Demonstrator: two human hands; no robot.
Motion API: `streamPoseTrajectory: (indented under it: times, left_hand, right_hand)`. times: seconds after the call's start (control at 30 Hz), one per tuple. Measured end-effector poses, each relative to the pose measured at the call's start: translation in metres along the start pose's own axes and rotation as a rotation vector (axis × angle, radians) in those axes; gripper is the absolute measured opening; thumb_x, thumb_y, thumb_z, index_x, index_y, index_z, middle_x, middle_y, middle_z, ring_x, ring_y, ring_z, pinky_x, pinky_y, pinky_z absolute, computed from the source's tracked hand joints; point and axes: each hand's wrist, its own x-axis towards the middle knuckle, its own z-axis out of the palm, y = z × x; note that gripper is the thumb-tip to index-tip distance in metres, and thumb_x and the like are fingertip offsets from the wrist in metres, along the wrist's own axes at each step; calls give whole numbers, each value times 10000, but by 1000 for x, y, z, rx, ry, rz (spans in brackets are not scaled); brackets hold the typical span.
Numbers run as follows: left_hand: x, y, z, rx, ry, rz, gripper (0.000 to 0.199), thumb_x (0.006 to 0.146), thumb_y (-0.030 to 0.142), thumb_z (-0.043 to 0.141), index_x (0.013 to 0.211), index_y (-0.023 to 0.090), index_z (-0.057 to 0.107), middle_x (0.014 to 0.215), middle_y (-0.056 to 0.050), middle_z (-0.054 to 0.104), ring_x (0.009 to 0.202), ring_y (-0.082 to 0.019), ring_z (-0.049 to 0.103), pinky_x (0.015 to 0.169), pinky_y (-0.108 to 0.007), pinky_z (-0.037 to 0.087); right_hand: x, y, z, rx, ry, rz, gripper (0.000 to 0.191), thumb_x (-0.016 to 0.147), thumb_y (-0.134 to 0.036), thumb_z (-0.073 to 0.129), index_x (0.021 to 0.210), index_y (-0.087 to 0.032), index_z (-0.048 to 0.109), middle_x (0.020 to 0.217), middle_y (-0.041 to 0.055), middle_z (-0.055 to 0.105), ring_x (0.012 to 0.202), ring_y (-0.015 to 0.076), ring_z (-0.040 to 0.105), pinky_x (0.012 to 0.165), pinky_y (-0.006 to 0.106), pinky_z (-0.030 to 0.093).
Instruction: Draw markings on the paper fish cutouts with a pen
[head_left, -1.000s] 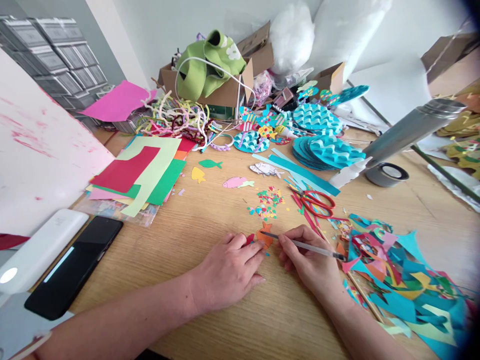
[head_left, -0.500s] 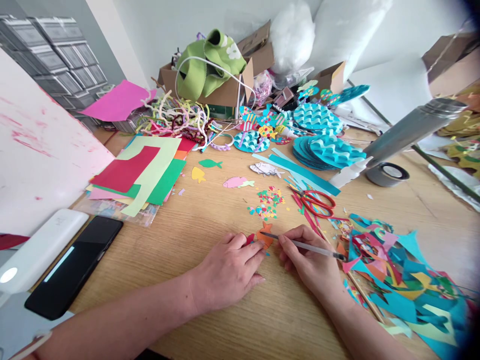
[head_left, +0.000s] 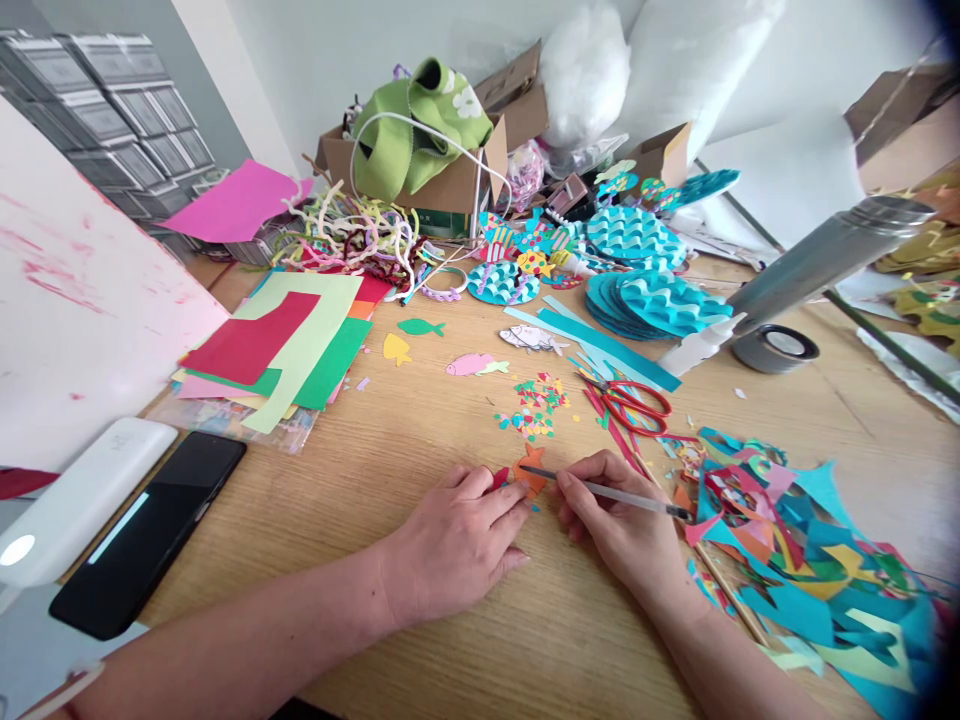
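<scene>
My right hand grips a slim pen, its dark tip resting on an orange paper fish. Fingertips of my left hand press the lower left edge of that fish flat on the wooden table; a bit of red paper shows beside them. Small coloured confetti lies just beyond. Farther off are a pink fish cutout, a yellow one, a green one and a white one with drawn lines.
Red-handled scissors, a glue bottle, tape and a metal flask stand or lie at right, above a heap of paper scraps. Coloured sheets, a phone and a white device are at left.
</scene>
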Motion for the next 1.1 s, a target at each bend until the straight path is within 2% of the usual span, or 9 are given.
streamPoseTrajectory:
  times: [0.3,0.57,1.1]
  left_hand:
    - [0,-1,0,-3,10,2,414,934,418,601,1239,139,586,1342,-41,582,1045,-234,502,895,-391,427]
    - [0,0,-1,12,-5,-5,397,941,421,586,1230,149,596,1325,-86,587,1056,-232,517,903,-379,428]
    - [0,0,0,-9,4,-3,404,936,402,604,1241,138,586,1347,-58,580,1058,-237,505,903,-387,425]
  right_hand:
    - [0,0,0,-5,-8,-8,350,813,-526,687,757,-200,572,500,-2,613,372,120,544,356,204,443]
    - [0,-2,1,11,2,-6,378,793,-555,693,737,-201,573,485,-3,606,368,121,542,349,205,446]
    - [0,1,-1,-24,-23,-22,329,832,-502,676,760,-197,577,504,-5,610,384,119,551,366,203,453]
